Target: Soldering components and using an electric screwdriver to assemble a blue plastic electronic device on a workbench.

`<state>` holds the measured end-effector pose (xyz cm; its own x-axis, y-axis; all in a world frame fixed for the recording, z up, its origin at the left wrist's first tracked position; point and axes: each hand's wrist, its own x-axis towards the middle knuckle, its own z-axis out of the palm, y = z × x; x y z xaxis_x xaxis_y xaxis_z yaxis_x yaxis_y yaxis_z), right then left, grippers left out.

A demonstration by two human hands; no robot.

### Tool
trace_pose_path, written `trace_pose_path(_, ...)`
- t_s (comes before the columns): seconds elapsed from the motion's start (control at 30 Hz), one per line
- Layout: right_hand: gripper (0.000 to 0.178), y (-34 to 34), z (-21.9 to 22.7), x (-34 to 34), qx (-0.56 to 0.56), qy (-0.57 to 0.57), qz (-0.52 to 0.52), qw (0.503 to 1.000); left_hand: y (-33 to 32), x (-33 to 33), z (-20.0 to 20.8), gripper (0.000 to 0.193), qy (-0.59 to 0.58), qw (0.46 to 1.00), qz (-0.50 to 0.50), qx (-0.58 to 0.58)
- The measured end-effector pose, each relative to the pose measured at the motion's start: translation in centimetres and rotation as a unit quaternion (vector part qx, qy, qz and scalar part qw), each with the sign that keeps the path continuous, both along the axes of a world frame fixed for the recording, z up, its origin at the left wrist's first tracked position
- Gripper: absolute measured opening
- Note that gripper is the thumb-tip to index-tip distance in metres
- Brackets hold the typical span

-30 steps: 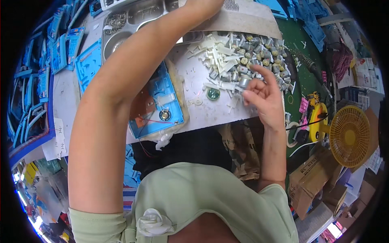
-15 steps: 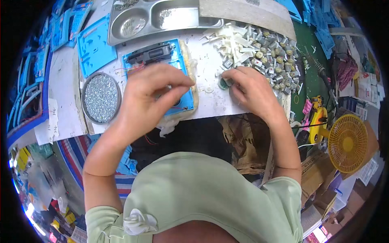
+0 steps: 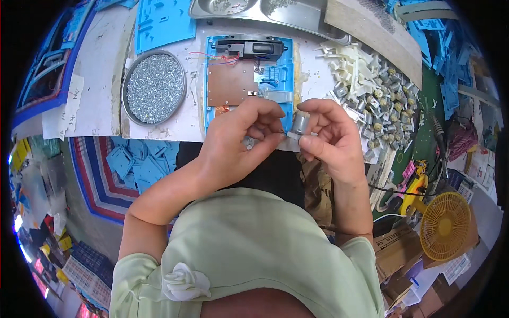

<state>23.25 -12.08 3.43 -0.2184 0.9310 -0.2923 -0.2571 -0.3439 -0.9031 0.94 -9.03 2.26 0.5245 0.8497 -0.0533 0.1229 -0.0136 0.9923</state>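
In my right hand [image 3: 331, 132] is a small silver cylindrical motor [image 3: 301, 123], pinched between thumb and fingers. My left hand [image 3: 246, 130] is curled close beside it, thumb and index fingertips nearly touching the motor's lower end; whatever those fingertips hold is too small to make out. Both hands are over the table's front edge, by the lower right corner of a blue plastic housing [image 3: 289, 69]. The housing carries a brown board [image 3: 228, 82], a black part [image 3: 265, 49] along its far side, and thin red wires [image 3: 228, 57].
Left of the housing stands a round dish of small screws [image 3: 155, 87]. To the right lie a heap of motors [image 3: 389, 106] and white plastic pieces [image 3: 352, 63]. A metal tray [image 3: 254, 10] sits behind, a wooden board [image 3: 371, 32] across its right end. A yellow fan [image 3: 445, 227] stands at right.
My right hand has left a dark round thing on the table beside the motor heap and now holds a motor. Both hands have come together nearer my body. The view has shifted.
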Motion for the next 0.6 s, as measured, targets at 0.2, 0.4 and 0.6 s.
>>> trace_pose_path(0.2,0.047,0.8,0.0,-0.4,-0.012,-0.013,0.027,0.999,0.1,0.4,-0.7,0.034,-0.038,0.998,0.041,0.040)
trace_pose_path(0.4,0.050,0.3,0.0,-1.2,0.054,-0.118,0.005,0.992,-0.2,0.4,-1.2,0.030,-0.068,0.995,0.059,0.042)
trace_pose_path(0.6,0.049,1.2,1.1,-1.5,0.185,-0.312,-0.016,0.932,0.8,-0.2,-1.5,0.031,0.028,0.939,0.057,0.339)
